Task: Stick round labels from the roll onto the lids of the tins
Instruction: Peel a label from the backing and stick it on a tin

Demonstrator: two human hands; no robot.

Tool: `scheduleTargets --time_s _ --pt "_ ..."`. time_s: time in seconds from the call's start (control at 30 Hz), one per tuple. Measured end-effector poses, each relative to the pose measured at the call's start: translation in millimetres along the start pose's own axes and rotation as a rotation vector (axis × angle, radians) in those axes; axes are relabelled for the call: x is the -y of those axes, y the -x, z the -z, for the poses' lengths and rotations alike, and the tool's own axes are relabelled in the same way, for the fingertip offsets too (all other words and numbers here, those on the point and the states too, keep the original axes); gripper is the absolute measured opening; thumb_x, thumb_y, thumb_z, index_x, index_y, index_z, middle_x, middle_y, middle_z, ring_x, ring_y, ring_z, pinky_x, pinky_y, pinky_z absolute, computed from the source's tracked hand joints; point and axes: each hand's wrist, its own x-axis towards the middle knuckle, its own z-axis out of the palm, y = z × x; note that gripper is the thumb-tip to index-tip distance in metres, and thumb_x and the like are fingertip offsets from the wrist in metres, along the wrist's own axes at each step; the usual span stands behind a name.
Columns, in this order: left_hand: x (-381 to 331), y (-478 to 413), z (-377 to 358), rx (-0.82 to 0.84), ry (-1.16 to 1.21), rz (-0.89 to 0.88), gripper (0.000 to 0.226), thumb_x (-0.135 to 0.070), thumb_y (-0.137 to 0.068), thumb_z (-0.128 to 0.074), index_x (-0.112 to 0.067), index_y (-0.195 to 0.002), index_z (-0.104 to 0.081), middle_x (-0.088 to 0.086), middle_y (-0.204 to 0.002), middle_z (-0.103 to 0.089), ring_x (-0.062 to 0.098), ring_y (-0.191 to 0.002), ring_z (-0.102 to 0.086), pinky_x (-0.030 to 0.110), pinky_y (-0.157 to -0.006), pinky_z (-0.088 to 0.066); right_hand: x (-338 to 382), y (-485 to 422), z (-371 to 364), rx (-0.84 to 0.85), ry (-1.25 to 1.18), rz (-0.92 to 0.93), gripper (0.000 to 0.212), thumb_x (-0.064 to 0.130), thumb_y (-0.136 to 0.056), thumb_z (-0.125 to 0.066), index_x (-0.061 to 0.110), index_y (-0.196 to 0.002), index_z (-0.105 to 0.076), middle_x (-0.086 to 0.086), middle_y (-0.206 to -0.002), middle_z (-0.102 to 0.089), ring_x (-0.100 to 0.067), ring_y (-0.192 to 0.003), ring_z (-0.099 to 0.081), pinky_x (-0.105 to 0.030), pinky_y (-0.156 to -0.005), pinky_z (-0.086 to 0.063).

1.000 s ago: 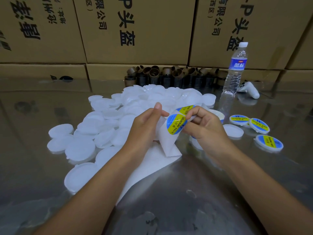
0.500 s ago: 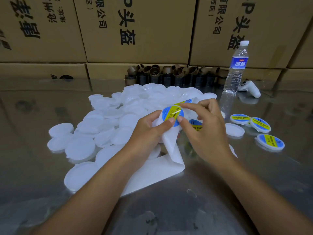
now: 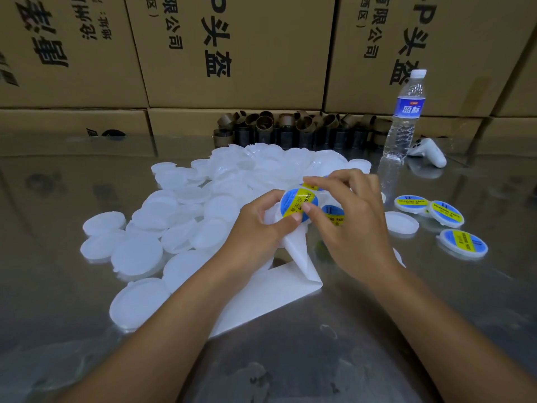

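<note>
Label (image 3: 299,202) left of water bottle (image 3: 405,112): held on backing strip (image 3: 299,257) by left hand (image 3: 255,225), right hand (image 3: 348,222) pinching edge. Peel slowly, avoid creasing, centre on bare lid (image 3: 402,222).

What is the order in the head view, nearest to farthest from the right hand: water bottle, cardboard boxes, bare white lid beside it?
1. Bare white lid, just right of the right hand.
2. Water bottle, farther back, right.
3. Cardboard boxes, stacked at the back.

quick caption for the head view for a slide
Left hand grips the backing strip while the right hand pinches a blue-and-yellow label, plain lids heaped behind, three labelled lids at right.
</note>
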Motion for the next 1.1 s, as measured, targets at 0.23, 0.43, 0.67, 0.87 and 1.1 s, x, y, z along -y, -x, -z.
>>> scheduleTargets --time_s 0.23,0.43,0.67,0.87,1.1 --pt "-1.0 0.7 -0.9 -0.017 -0.008 0.010 0.017 -0.005 -0.091 -0.061 -0.013 -0.105 -0.067 0.014 -0.109 -0.067 0.036 -0.100 -0.066 0.055 -0.090 -0.052 -1.2 -0.7 1.2 0.022 -0.025 -0.005 0.024 0.020 -0.084 -0.070 0.023 -0.108 -0.071 0.005 -0.098 -0.048 -0.011 -0.096 -0.039 -0.026 -0.086 -0.034" --pt "-1.8 1.4 -1.2 -0.016 -0.047 -0.003 0.018 -0.004 -0.092 -0.060 -0.019 -0.098 -0.068 0.013 -0.106 -0.068 0.036 -0.098 -0.067 0.053 -0.092 -0.052 -1.5 -0.9 0.3 0.078 -0.060 -0.026 0.024 0.017 -0.086 -0.068 0.023 -0.109 -0.071 0.004 -0.098 -0.047 -0.011 -0.097 -0.042 -0.036 -0.087 -0.041" --pt "-1.5 0.9 -1.8 -0.016 -0.035 -0.005 0.018 -0.006 -0.092 -0.060 -0.020 -0.099 -0.069 0.014 -0.109 -0.068 0.039 -0.102 -0.065 0.056 -0.096 -0.047 0.9 -1.4 1.2 0.003 -0.090 0.046 0.022 0.019 -0.080 -0.067 0.020 -0.102 -0.073 0.006 -0.092 -0.049 -0.012 -0.090 -0.046 -0.041 -0.079 -0.044" --pt "-4.1 -1.3 -2.9 0.018 0.164 0.087 0.024 -0.025 -0.082 -0.065 -0.010 -0.099 -0.070 0.019 -0.102 -0.066 0.035 -0.097 -0.063 0.062 -0.102 -0.039 1.9 -2.1 2.6 -0.075 -0.033 0.105 0.021 0.015 -0.076 -0.073 0.018 -0.097 -0.074 -0.003 -0.091 -0.064 -0.022 -0.082 -0.059 -0.032 -0.083 -0.038" --pt "-2.4 -5.8 -3.0 -0.059 0.226 0.135 0.026 -0.025 -0.097 -0.050 -0.006 -0.098 -0.069 0.015 -0.096 -0.067 0.029 -0.089 -0.060 0.045 -0.092 -0.044 5.8 -1.5 1.7 -0.059 -0.104 0.130 0.013 0.005 -0.073 -0.072 0.010 -0.084 -0.074 -0.008 -0.094 -0.065 -0.026 -0.091 -0.061 -0.041 -0.079 -0.049"
